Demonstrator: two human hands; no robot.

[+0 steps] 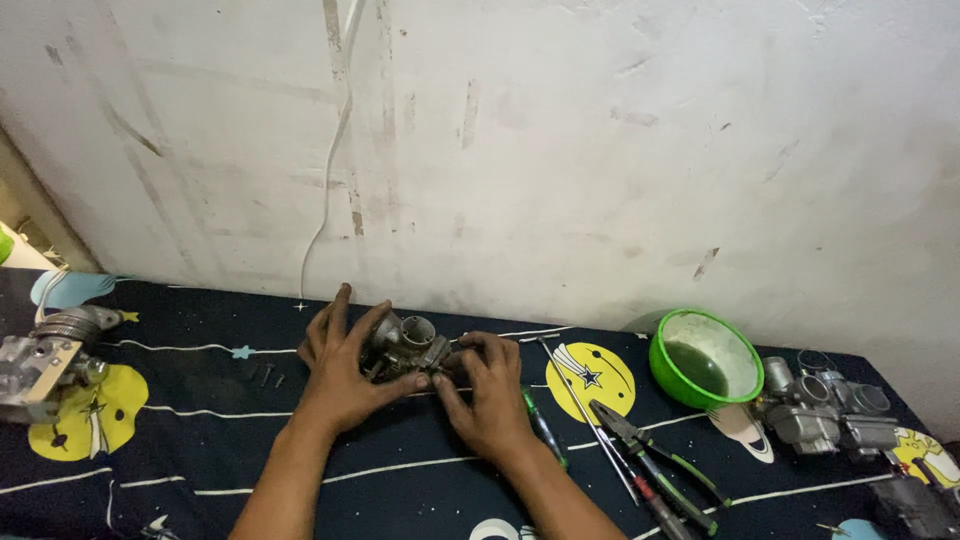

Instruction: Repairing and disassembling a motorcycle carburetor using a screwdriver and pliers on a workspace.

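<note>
A small grey metal carburetor sits on a dark cloth with planet and star prints. My left hand wraps around its left side, fingers over the top. My right hand pinches its right end with thumb and fingers. Both forearms come in from the bottom edge. Parts of the carburetor's underside are hidden by my fingers.
Screwdrivers and green-handled pliers lie right of my right hand. A green bowl of liquid stands further right, beside more carburetors. Another metal part rests at far left. Small screws lie left of my hand. A white wall rises behind.
</note>
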